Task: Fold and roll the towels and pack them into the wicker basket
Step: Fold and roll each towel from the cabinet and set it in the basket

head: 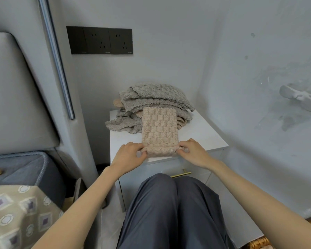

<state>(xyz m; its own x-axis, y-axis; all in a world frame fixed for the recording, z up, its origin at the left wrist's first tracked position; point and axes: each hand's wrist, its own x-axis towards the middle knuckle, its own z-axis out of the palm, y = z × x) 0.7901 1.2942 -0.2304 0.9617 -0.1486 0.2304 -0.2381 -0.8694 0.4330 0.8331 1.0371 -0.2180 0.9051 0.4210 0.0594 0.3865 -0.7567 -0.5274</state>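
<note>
A beige waffle towel (pixel 160 126), folded into a long strip, lies on the white nightstand (pixel 205 130) and points away from me. Its near end is curled into a small roll. My left hand (pixel 131 153) pinches the left end of that roll and my right hand (pixel 192 151) pinches the right end. Behind the strip sits a loose pile of grey and beige towels (pixel 154 97) against the wall. A bit of the wicker basket (pixel 258 242) shows at the bottom right on the floor.
My knees in dark trousers (pixel 169 209) are in front of the nightstand drawer with its gold handle (pixel 181 174). A padded headboard (pixel 16 96) and bed stand to the left, and a patterned cushion (pixel 20 212) lies at the lower left. Wall sockets (pixel 100 40) are above.
</note>
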